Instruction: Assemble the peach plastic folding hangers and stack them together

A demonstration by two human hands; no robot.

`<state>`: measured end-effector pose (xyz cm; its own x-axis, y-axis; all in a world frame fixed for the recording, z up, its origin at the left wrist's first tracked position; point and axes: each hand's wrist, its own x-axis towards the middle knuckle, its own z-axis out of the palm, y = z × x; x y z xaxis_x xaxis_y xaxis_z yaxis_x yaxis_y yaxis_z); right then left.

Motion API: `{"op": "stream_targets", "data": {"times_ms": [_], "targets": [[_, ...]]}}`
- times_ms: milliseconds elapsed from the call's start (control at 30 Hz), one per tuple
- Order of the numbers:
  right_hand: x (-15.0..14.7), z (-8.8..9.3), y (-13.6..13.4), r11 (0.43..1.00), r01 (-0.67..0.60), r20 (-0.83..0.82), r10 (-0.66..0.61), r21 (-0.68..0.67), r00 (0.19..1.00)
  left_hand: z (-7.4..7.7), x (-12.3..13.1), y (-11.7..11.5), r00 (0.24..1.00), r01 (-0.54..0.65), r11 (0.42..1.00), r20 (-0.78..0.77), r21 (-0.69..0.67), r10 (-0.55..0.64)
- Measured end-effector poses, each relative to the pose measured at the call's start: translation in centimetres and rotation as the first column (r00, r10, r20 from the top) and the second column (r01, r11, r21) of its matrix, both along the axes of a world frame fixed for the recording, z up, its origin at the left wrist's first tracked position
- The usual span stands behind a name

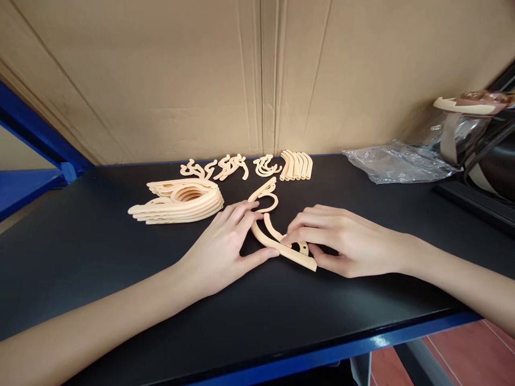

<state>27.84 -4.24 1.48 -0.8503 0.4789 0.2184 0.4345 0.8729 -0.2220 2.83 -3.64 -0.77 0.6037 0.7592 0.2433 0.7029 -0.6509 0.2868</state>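
A beige curved plastic piece (267, 235), shaped like part of a folding clothes hanger, lies on the black tabletop between my hands. My left hand (227, 244) grips its left side, fingertips on the far edge and thumb along the near edge. A ring-like loop (277, 202) rises at its far end. Inside the bend sits a smaller curved arm (271, 226). My right hand (341, 238) is closed around the right end, index finger and thumb beside a rounded part with small holes (304, 248). Its fingers hide part of the joint there.
To the left is a stack of matching beige pieces (181, 210). Small hook-shaped pieces (231, 166) and a row of short curved arms (296, 165) lie along the back. A clear plastic bag (402, 162) lies at back right, before a dark machine-like object (494, 161). Cardboard (181, 80) stands behind.
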Motion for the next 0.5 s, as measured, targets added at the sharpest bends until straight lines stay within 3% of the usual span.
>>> {"op": "stream_targets", "data": {"times_ms": [167, 500], "targets": [[0.02, 0.20, -0.03, 0.994, -0.025, -0.027, 0.022, -0.105, 0.999, 0.08, 0.00, 0.06, 0.999, -0.009, 1.000, 0.039, -0.009, 0.009], [-0.08, -0.17, -0.02, 0.995, 0.009, 0.000, -0.009, -0.097, 1.000, 0.10, -0.04, -0.05, 0.998, -0.031, 0.998, 0.060, -0.046, 0.033]]}}
